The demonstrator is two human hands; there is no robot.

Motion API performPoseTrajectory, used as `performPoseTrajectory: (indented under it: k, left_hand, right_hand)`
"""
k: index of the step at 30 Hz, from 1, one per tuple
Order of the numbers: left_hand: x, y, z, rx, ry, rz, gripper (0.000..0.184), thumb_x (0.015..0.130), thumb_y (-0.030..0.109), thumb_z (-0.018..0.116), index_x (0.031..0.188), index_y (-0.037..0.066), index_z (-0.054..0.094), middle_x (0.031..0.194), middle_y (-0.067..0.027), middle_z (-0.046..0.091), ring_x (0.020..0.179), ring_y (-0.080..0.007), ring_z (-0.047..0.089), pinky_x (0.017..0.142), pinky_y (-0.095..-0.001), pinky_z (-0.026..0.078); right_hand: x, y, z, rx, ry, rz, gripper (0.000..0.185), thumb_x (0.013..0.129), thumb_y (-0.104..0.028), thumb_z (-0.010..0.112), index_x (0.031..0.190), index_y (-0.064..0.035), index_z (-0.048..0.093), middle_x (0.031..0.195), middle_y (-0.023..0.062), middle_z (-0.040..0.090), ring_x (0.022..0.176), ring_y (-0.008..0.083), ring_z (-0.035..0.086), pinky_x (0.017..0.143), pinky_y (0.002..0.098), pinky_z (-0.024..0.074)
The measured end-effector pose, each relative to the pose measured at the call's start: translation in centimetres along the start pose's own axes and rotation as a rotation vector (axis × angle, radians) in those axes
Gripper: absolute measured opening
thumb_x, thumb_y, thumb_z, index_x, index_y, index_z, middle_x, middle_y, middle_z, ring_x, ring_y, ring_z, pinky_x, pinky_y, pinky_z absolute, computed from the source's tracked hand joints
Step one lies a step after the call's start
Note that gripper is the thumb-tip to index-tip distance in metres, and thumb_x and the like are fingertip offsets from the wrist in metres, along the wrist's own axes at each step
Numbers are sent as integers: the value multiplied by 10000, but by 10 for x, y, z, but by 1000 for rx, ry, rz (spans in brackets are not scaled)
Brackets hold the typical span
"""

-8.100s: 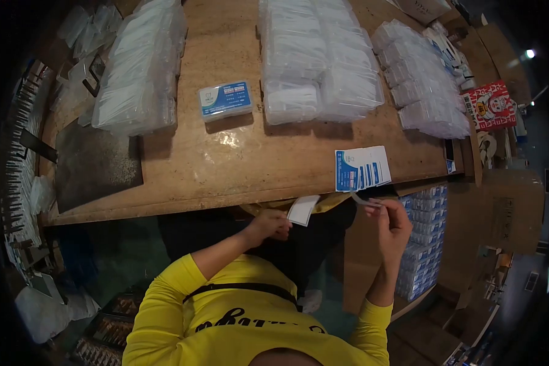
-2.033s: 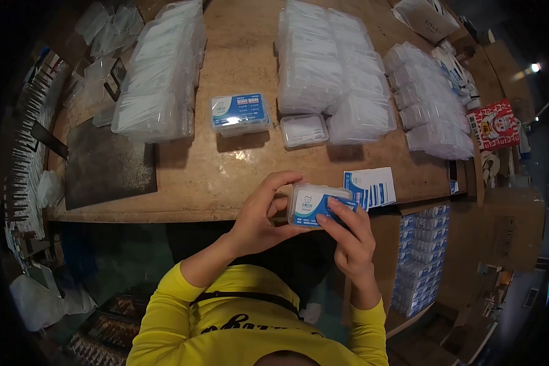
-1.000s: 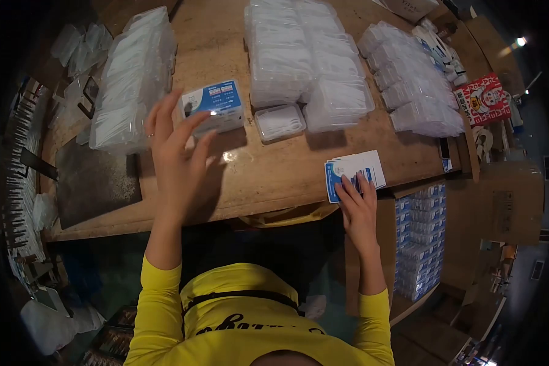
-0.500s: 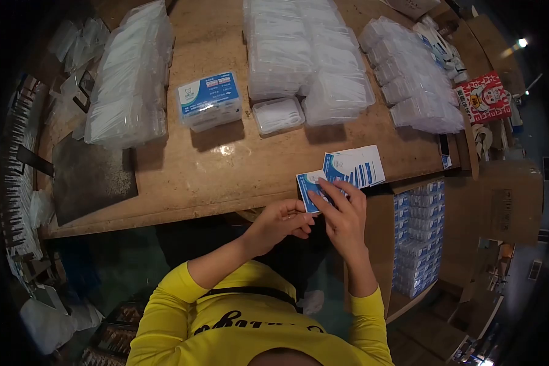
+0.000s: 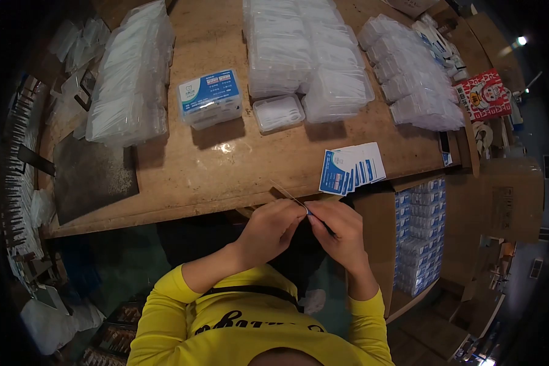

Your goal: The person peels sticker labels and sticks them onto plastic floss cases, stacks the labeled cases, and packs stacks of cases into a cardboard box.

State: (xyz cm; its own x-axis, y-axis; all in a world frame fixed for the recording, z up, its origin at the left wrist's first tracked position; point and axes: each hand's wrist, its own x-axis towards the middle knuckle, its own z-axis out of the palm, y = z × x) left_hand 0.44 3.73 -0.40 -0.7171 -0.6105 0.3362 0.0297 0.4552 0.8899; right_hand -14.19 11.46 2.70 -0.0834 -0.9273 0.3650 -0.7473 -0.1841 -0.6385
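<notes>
Just off the table's front edge, my left hand [image 5: 271, 227] and my right hand [image 5: 339, 227] meet fingertip to fingertip. Both pinch one printed card [image 5: 294, 199], seen nearly edge-on as a thin line, with a bit of blue by the right thumb. My fingers cover most of it. Right beyond my right hand, a fanned stack of blue-and-white cards [image 5: 351, 169] lies at the table's edge. Farther back stand clear plastic boxes with blue cards on top [image 5: 210, 97], and a single clear box of white dental-floss picks [image 5: 279, 114].
Long rows of clear filled boxes stand at the left [image 5: 131, 76], middle [image 5: 311, 61] and right [image 5: 412, 76] of the wooden table [image 5: 226, 174]. A dark plate [image 5: 94, 177] lies front left. Below the right edge, an open carton [image 5: 372, 244] holds packed blue-and-white boxes.
The top card has come off the fanned stack and moved left and nearer me. It has turned from face-up to edge-on, and my left hand now grips it too.
</notes>
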Motion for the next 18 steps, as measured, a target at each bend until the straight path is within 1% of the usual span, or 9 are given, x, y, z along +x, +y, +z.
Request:
performPoseTrajectory:
  k: [3, 6, 9, 10, 11, 13, 14, 16, 18]
  left_hand:
    - [-1, 3, 2, 89, -29, 15, 124, 718, -20, 557, 833, 20, 531, 794, -127, 546, 731, -313, 549, 643, -366, 452]
    - [-7, 1, 3, 111, -123, -26, 91, 707, -5, 557, 786, 22, 519, 757, -119, 530, 701, -315, 536, 623, -372, 445]
    - [-26, -22, 17, 129, -204, -116, 75, 704, -6, 552, 767, 19, 519, 720, -118, 522, 667, -309, 535, 597, -367, 442]
    - [-32, -33, 24, 128, -215, -167, 77, 707, -10, 551, 774, 18, 526, 715, -118, 525, 656, -296, 541, 586, -356, 442]
    - [-38, -42, 30, 126, -225, -216, 80, 709, -14, 550, 781, 16, 533, 710, -119, 527, 644, -284, 547, 576, -344, 442]
    - [-33, -37, 29, -163, -226, -321, 90, 724, -18, 546, 806, 17, 544, 706, -119, 531, 620, -251, 549, 554, -318, 433]
    - [-31, -33, 29, -311, -229, -375, 96, 731, -20, 543, 818, 17, 550, 703, -120, 533, 608, -235, 550, 543, -305, 429]
    - [-29, -23, 29, -384, -246, -351, 111, 739, -31, 539, 838, 17, 554, 716, -118, 537, 605, -212, 548, 538, -290, 421]
    - [-27, -18, 30, -432, -240, -322, 120, 741, -42, 538, 846, 16, 554, 719, -118, 536, 606, -205, 546, 539, -285, 418]
  right_hand:
    - [-2, 2, -3, -47, -33, -13, 212, 656, 27, 654, 860, -17, 618, 828, 108, 629, 712, 279, 609, 635, 315, 486]
    - [-10, 9, -10, 58, -63, 43, 192, 672, 32, 640, 860, -2, 618, 813, 120, 626, 657, 234, 613, 591, 289, 486]
    - [-28, 21, -25, 126, -29, 408, 179, 699, 36, 622, 877, 21, 611, 797, 126, 623, 631, 170, 612, 552, 251, 480]
    - [-24, 18, -33, 173, 8, 502, 177, 719, 27, 625, 895, 33, 605, 777, 126, 620, 627, 123, 598, 539, 225, 474]
    - [-25, 20, -37, 157, -27, 484, 172, 731, 28, 616, 903, 28, 608, 808, 114, 621, 633, 118, 595, 540, 216, 472]
    - [-28, 21, -42, 122, -95, 456, 166, 756, 30, 599, 921, 19, 616, 870, 90, 623, 645, 109, 589, 543, 199, 468]
    - [-29, 17, -41, 134, -161, 431, 207, 737, 31, 620, 941, 3, 610, 897, 91, 614, 650, 105, 579, 544, 198, 459]
    - [-33, 10, -27, 197, -241, 394, 286, 685, 36, 670, 950, -33, 587, 925, 74, 572, 652, 90, 529, 540, 200, 421]
    - [-35, 10, -15, 227, -222, 392, 271, 679, 43, 673, 921, -32, 576, 899, 56, 551, 643, 85, 505, 533, 200, 404]
